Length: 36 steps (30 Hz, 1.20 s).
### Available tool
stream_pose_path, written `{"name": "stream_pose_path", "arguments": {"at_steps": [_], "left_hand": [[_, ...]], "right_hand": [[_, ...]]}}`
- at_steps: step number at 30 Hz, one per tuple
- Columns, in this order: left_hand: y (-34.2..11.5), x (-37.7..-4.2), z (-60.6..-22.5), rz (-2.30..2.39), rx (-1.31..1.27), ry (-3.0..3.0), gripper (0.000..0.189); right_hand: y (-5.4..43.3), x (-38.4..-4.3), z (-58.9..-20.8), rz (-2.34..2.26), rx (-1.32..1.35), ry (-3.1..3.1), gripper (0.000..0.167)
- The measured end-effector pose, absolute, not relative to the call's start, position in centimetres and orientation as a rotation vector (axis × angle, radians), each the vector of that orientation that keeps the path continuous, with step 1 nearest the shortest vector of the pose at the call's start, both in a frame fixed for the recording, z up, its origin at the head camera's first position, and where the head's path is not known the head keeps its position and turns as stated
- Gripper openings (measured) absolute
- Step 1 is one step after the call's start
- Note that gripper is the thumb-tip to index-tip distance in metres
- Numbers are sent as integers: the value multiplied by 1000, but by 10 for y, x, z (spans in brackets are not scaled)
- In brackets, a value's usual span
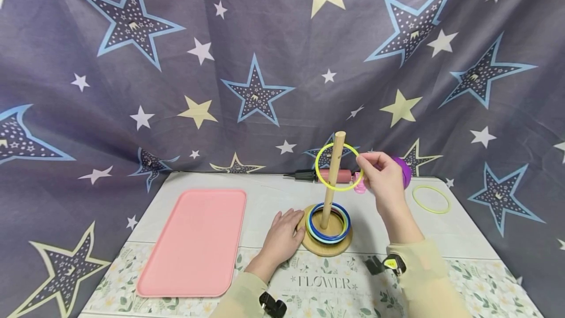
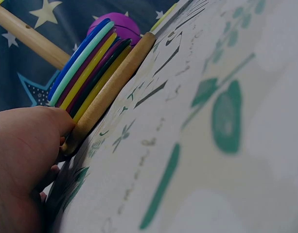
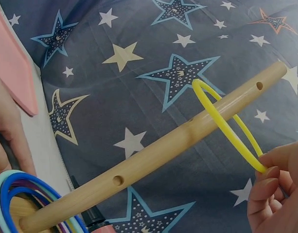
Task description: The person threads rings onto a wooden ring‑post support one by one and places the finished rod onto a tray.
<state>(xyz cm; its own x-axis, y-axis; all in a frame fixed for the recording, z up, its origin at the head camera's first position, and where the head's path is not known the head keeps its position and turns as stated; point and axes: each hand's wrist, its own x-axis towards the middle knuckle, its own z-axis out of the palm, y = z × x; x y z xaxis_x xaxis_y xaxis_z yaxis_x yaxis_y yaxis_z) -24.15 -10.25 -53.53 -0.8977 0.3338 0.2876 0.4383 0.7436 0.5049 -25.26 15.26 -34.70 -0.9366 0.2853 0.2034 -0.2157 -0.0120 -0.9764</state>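
Note:
A yellow ring (image 1: pixel 318 171) encircles the upper part of a wooden post (image 1: pixel 334 175). My right hand (image 1: pixel 385 180) pinches the ring's right edge between thumb and fingers; the right wrist view shows the post passing through the ring (image 3: pixel 221 125). Several coloured rings, a blue ring (image 1: pixel 346 212) on top, lie stacked around the foot of the post on the round wooden base (image 1: pixel 324 249). My left hand (image 1: pixel 282 237) holds the base's left edge, and the left wrist view shows its thumb against the base rim (image 2: pixel 102 99).
A pink tray (image 1: pixel 194 244) lies on the left of the table. Behind the post are a red-and-black pump (image 1: pixel 324 175) and a purple ball (image 1: pixel 404 172). Another yellow ring (image 1: pixel 431 211) lies at the right. A star-patterned curtain (image 1: pixel 265 146) hangs behind.

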Motion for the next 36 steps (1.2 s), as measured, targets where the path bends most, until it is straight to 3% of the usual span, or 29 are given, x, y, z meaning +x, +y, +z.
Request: {"name": "stream_pose_path", "arguments": {"at_steps": [18,22,26,29,36], "left_hand": [[-102,-240,-532,-881,-609,-2782,48],[-102,-240,-533,-877,-607,-2783,49],[-102,-241,-533,-873,-606,-2785,49],[-102,-241,-533,-872,-610,-2783,49],[-103,-241,-533,-874,-610,-2786,49]], "right_hand": [[155,-252,-385,2034,-141,-1974,13],[155,-251,-392,2047,-144,-1992,1],[155,-250,-399,2083,-153,-1987,8],[155,-250,-405,2103,-169,-1988,2],[155,-247,-420,2060,-203,-2062,7]]}}
